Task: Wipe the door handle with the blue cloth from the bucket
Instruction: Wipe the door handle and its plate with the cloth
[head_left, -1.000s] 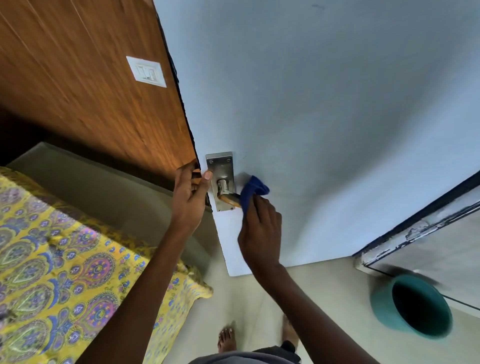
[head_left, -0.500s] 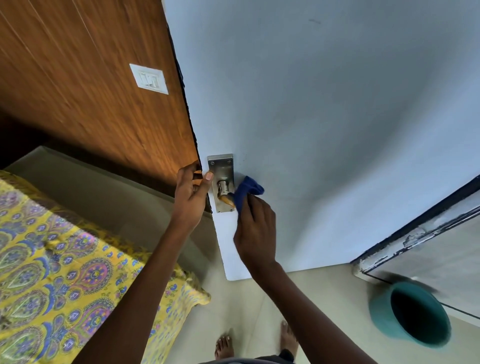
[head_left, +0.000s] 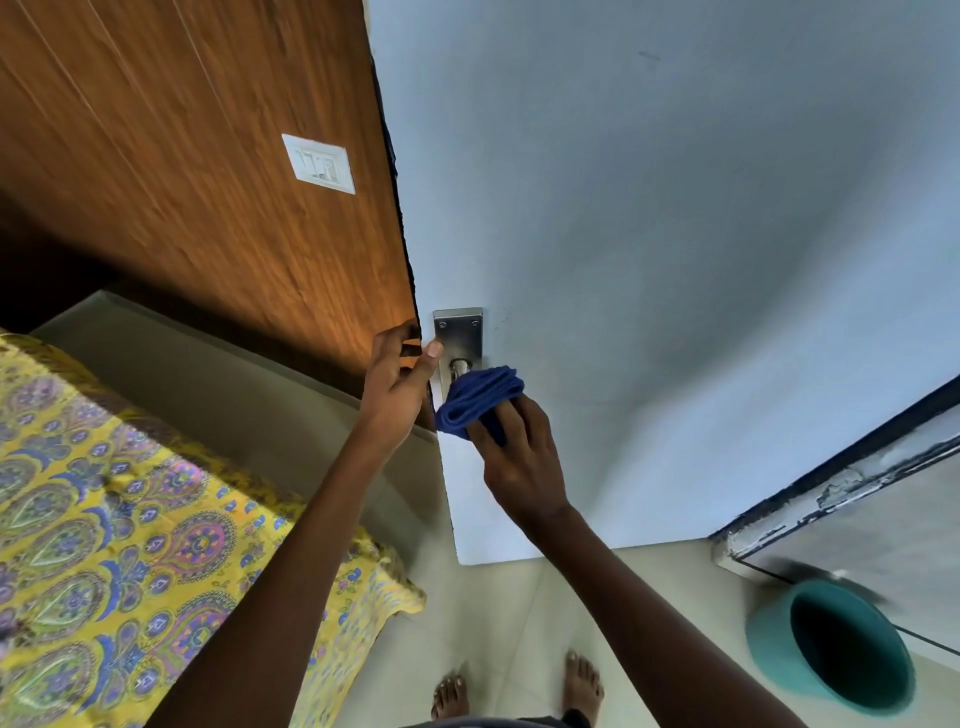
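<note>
Pale door (head_left: 649, 234) fills the view; right hand (head_left: 519, 457) clamps the blue cloth (head_left: 478, 397) over the door handle (head_left: 459, 367), left hand (head_left: 397, 384) pinching the door's edge

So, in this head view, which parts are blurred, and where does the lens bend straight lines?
Head view: the teal bucket at lower right is smeared by motion blur; the door edge curves from wide-angle distortion; the blue cloth and metal handle plate stay fairly sharp.

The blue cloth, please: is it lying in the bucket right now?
No, the blue cloth is bunched in the right hand against the door handle, well away from the bucket.
</note>
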